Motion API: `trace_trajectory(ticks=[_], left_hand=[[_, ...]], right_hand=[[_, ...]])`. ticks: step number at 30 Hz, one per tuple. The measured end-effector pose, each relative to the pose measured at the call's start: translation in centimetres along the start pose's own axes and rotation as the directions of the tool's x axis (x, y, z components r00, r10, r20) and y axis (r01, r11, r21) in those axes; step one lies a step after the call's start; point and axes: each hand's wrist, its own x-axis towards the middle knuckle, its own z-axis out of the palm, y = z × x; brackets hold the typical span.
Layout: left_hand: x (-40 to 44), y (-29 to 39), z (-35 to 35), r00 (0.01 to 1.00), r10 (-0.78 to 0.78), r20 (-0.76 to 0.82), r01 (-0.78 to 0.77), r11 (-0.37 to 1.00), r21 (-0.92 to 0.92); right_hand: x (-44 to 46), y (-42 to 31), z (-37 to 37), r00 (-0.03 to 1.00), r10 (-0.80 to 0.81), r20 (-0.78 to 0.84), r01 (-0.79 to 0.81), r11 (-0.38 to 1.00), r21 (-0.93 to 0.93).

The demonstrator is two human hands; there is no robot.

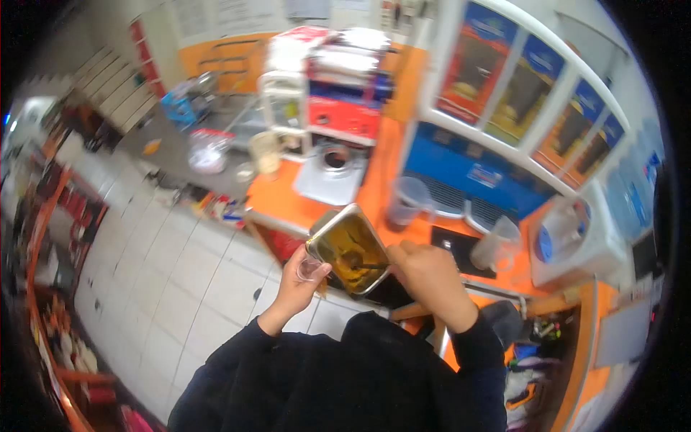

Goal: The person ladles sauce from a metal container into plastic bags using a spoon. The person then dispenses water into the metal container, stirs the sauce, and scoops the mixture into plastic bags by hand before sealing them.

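A rectangular metal container (373, 232) with yellow-brown sauce inside is tilted in front of me. My left hand (294, 288) is closed around a small clear plastic cup (309, 269), right against the container's left side. Whether those fingers also support the container I cannot tell. At its right edge, my right hand (426, 275) is closed on the dark handle of a spoon or ladle (371, 266). The utensil's head lies in the sauce and is partly hidden.
A clear measuring jug (410, 201) and a second jug (497, 245) stand on the orange counter (277, 191). Behind are a silver appliance with a round opening (332, 173) and a blue drink dispenser (475, 169). White floor tiles (173, 288) lie to the left.
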Motion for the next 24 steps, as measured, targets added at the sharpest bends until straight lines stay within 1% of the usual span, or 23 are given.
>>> trace_trajectory(ticks=[3,4,7,8,10,12,13,15,16,19,23,24], left_hand=[[-5.2,1.4,-8.1,0.977,-0.101,-0.188,0.11,0.993,0.043],[-6.9,2.2,-9.9,0.951,-0.11,-0.288,0.121,0.992,0.021],[-11.4,3.5,-15.3,0.88,0.031,-0.474,0.038,0.99,0.135],[-12.9,3.8,-16.9,0.846,0.036,-0.531,0.057,0.986,0.158],[-15.5,4.2,-19.5,0.777,0.046,-0.628,0.1,0.975,0.196],[-16.9,5.6,-20.8,0.673,0.129,-0.728,0.037,0.978,0.208],[-17.6,6.2,-21.5,0.617,0.169,-0.768,0.003,0.976,0.217],[-19.4,6.6,-23.0,0.543,0.207,-0.814,0.047,0.96,0.276],[-20.1,6.8,-23.8,0.507,0.229,-0.831,0.07,0.95,0.305],[-21.4,6.3,-26.0,0.426,0.253,-0.868,0.05,0.952,0.302],[-20.9,6.6,-28.8,0.373,0.285,-0.883,0.009,0.95,0.311],[-20.5,6.6,-29.8,0.362,0.29,-0.886,0.006,0.95,0.313]], right_hand=[[3.7,-6.7,5.8,0.966,-0.233,0.112,0.238,0.971,-0.029],[4.9,-8.8,7.0,0.931,-0.35,0.1,0.35,0.936,0.016],[8.2,-15.4,8.2,0.858,-0.509,0.064,0.511,0.859,-0.026],[9.2,-17.4,8.4,0.848,-0.53,0.031,0.531,0.845,-0.064],[11.2,-21.0,8.3,0.78,-0.625,-0.039,0.62,0.78,-0.085],[12.8,-24.3,8.5,0.715,-0.694,-0.086,0.687,0.72,-0.099],[13.3,-25.8,9.1,0.704,-0.709,-0.045,0.706,0.705,-0.072],[14.3,-28.7,10.6,0.675,-0.737,0.033,0.738,0.675,-0.028],[14.6,-30.0,10.7,0.664,-0.741,0.102,0.741,0.67,0.043],[16.3,-32.7,11.7,0.531,-0.836,0.136,0.819,0.548,0.17],[19.6,-35.5,13.2,0.479,-0.872,0.102,0.849,0.49,0.2],[20.8,-36.1,13.2,0.486,-0.871,0.072,0.855,0.491,0.169]])
